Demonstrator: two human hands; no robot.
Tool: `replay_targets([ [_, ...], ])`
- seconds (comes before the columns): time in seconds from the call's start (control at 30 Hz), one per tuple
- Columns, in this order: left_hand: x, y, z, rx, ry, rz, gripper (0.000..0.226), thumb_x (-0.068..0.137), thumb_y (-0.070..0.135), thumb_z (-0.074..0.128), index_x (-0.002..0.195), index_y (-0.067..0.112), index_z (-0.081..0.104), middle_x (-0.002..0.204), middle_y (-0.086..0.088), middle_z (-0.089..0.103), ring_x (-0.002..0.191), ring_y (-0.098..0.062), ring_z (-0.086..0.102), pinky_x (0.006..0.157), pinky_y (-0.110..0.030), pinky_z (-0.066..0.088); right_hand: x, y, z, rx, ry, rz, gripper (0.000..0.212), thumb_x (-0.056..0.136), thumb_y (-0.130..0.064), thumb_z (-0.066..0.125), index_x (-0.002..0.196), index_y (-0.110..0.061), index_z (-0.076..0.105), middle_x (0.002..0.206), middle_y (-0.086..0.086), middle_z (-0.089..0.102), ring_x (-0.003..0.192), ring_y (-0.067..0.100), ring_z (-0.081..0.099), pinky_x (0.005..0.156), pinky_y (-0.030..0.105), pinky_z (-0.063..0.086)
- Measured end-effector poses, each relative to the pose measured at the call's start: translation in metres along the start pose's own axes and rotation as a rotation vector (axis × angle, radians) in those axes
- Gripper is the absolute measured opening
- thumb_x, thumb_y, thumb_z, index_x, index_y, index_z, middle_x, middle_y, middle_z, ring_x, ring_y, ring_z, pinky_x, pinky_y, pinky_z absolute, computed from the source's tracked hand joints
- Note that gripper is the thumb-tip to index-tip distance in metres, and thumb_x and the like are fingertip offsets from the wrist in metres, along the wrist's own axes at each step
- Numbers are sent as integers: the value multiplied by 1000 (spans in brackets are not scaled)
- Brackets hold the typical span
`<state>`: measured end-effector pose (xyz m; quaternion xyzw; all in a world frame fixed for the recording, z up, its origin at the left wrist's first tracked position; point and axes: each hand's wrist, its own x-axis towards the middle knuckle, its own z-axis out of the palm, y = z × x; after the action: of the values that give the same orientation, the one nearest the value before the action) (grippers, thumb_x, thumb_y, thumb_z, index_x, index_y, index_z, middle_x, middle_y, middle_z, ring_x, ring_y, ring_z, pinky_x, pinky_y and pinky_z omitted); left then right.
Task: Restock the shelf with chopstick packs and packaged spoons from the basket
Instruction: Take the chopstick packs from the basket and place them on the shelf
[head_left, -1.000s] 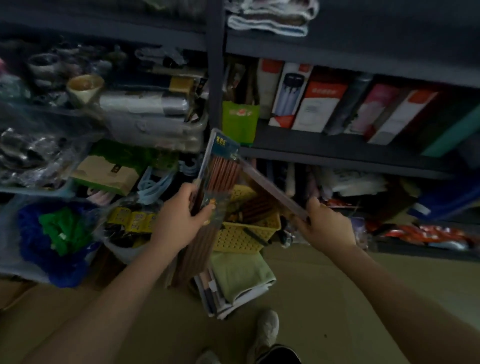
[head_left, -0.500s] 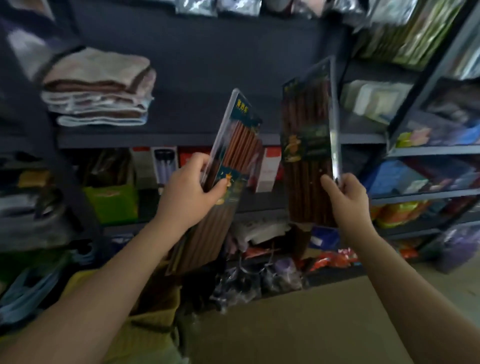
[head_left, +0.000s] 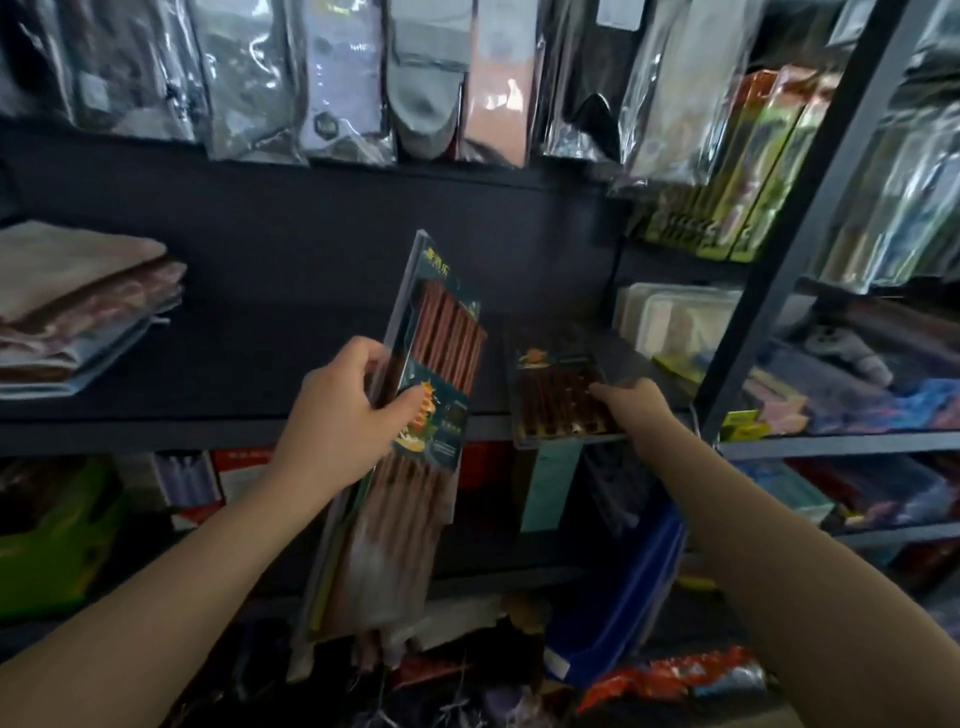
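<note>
— Two packs were up in the air half a second back; now only one is. What do you make of it?

— Going left to right: the folded towels (head_left: 78, 306) sit at the far left of the dark shelf (head_left: 234, 431), well apart from the action. The left hand (head_left: 343, 421) has its fingers and thumb curled round a chopstick pack (head_left: 441, 364), gripping it near the middle and holding it upright in front of the shelf edge; more long packs seem bunched behind it, though blur hides how many.

— And the other one?

— The darker chopstick pack (head_left: 561, 395) has gone from standing upright to lying flat on the shelf board, its near end hanging just over the front lip. The right hand (head_left: 631, 402) has straightened fingers resting on its right side, pressing rather than gripping.

— So one pack is as good as placed.

— I'd judge so; it likely needs a push further in so it won't tip off.

— Room?

— Bare board lies between the towels and the laid pack, so the left one has space. To the right, the upright post (head_left: 769, 291) and clear boxes (head_left: 675, 322) hem things in closely.
</note>
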<state>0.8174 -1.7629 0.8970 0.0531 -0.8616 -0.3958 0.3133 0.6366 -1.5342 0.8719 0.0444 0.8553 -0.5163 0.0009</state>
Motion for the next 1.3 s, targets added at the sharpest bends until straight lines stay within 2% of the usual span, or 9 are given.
replay_targets([
  [0.17,34,10,21,-84,-29,-21,22,78,29,69,89,20,53,77,8,57,68,-6,55,58,-9,41,-3,-1,-1,-247,-44,-280,52,93,-36,51,140,-17,39,145,8,40,135,29,35,111,46,32],
  [0.27,58,14,42,-372,-87,-110,18,78,28,70,88,26,55,93,3,65,87,-15,64,77,-29,52,-41,-2,-3,72,-180,-325,48,94,-34,49,138,-18,42,134,-2,51,123,16,49,105,33,39],
  [0.4,84,20,79,-657,-123,-299,19,81,27,68,93,18,56,100,-3,65,94,-20,64,85,-36,52,-81,1,-12,292,-400,-143,34,90,-31,56,123,-28,50,110,-6,64,96,7,65,81,26,52],
  [0.53,113,16,105,-833,-346,-414,21,88,25,59,98,6,60,94,-6,65,84,-20,64,75,-32,54,-72,-8,-20,432,-224,-39,38,85,-17,63,122,-13,54,109,7,66,96,23,65,87,36,53],
  [0.73,133,-25,116,2,-712,-124,58,87,41,56,137,14,40,137,-3,47,122,-19,48,97,-26,39,-17,-23,-16,237,3,37,33,87,-18,64,114,0,59,94,11,69,76,23,66,71,32,55],
  [0.93,125,-36,124,237,-1004,97,87,81,48,61,147,17,14,153,-2,24,136,-17,32,100,-20,31,46,-24,1,6,108,80,33,85,-25,65,105,1,62,105,22,68,94,35,66,89,44,53],
  [1.07,127,-27,143,183,-1007,72,97,78,48,64,147,15,4,155,-2,18,138,-16,28,100,-17,28,76,-19,-1,-231,92,46,37,89,-27,59,113,2,58,108,20,66,98,33,63,78,35,49],
  [1.17,131,-19,160,145,-925,61,90,78,44,66,146,13,14,151,-4,27,134,-17,33,88,-14,27,89,-9,-10,-311,33,-21,37,90,-29,56,116,-3,58,110,17,66,99,31,62,82,35,50],
  [1.3,135,-9,194,164,-796,56,85,71,51,70,139,19,31,141,-4,44,123,-18,47,98,-24,40,94,-8,-33,-316,102,-244,35,93,-28,50,122,-10,56,119,10,59,103,25,57,79,30,43],
])
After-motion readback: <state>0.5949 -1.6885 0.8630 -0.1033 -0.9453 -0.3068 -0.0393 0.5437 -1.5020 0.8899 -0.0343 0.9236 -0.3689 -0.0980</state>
